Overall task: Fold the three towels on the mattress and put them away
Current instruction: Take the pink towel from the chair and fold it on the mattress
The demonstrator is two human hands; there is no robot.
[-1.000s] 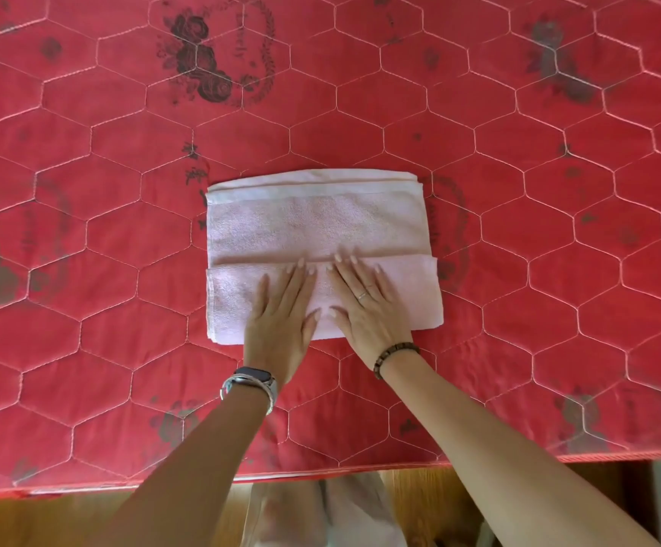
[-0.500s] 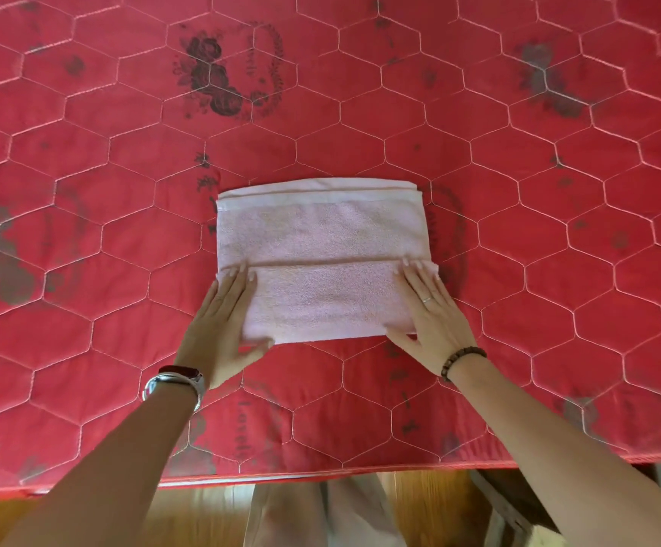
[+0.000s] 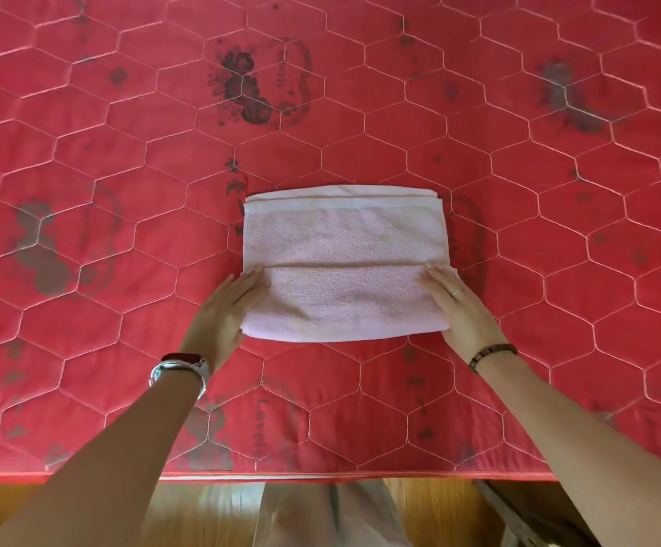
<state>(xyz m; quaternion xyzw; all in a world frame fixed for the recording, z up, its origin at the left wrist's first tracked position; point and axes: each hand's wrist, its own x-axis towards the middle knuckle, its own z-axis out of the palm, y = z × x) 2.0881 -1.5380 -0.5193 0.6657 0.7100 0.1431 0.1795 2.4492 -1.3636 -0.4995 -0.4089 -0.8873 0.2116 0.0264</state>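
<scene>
A single pink towel (image 3: 344, 246) lies folded into a rectangle on the red quilted mattress (image 3: 557, 230), its near flap folded over toward the middle. My left hand (image 3: 228, 313) is at the left end of that near flap, fingers flat on top and thumb tucked under the corner. At the right end, my right hand (image 3: 461, 309) has its fingers laid over the flap, and its thumb is hidden beneath the towel's edge. No other towel is in view.
The mattress's near edge (image 3: 321, 476) runs across the bottom of the view. Below it are a wooden floor (image 3: 431, 511) and my trousers (image 3: 321, 515). A dark object (image 3: 526, 511) sits at the lower right on the floor.
Both hands slid apart from the middle of the near flap to its left and right ends. The towel kept its place and shape.
</scene>
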